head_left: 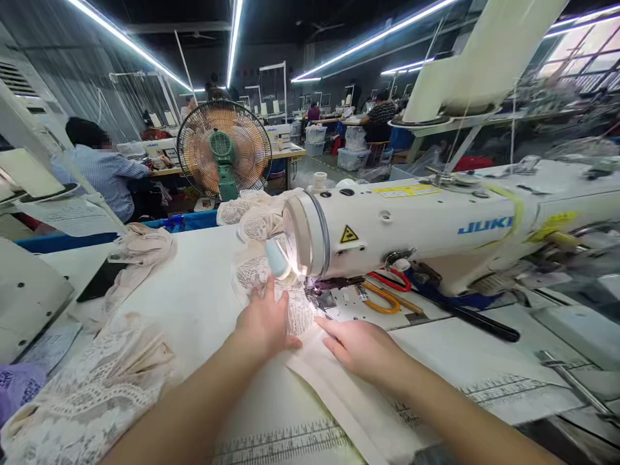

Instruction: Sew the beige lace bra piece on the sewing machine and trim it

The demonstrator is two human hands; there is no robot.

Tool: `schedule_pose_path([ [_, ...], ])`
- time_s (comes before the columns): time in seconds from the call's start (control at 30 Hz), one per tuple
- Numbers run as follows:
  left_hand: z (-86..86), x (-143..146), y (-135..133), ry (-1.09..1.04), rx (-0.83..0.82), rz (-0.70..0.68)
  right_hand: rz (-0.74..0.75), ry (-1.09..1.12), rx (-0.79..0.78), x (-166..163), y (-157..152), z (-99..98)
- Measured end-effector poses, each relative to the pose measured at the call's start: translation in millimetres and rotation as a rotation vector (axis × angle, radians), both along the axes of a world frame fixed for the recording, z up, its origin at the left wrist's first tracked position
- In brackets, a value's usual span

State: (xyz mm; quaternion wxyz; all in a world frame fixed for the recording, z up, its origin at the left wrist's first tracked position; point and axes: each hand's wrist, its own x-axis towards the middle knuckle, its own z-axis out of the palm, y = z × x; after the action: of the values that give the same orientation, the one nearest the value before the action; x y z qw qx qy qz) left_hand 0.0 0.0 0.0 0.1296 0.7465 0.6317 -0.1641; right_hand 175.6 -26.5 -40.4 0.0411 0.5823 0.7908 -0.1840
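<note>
Pale lace fabric (pixel 299 314) lies under the needle area of a white JUKI sewing machine (pixel 358 226), lit by its lamp. My left hand (pixel 264 320) rests on the lace with its fingers spread and flat. To the right, my right hand (pixel 361 345) touches the lace edge with a stretched index finger; its thumb is apart from it and the other fingers are mostly hidden. From between the hands, a plain cream fabric strip (pixel 334 400) runs down toward me. More lace pieces (pixel 254 223) lie behind the needle area.
Lace garments (pixel 97 387) are heaped at the left, near a dark flat object (pixel 101 281). Red-handled (pixel 392 279) and orange-handled tools (pixel 385 300) lie under the machine arm. Printed rulers (pixel 285 445) mark the table front. Beyond stand a fan (pixel 223 148) and a seated person (pixel 109 171).
</note>
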Motion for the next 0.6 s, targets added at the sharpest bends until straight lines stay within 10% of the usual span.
schedule_pose_path([
  [0.6, -25.4, -25.5, 31.7, -0.235, 0.136, -0.043, 0.032, -0.128, 0.004, -12.3, 7.8, -4.7],
])
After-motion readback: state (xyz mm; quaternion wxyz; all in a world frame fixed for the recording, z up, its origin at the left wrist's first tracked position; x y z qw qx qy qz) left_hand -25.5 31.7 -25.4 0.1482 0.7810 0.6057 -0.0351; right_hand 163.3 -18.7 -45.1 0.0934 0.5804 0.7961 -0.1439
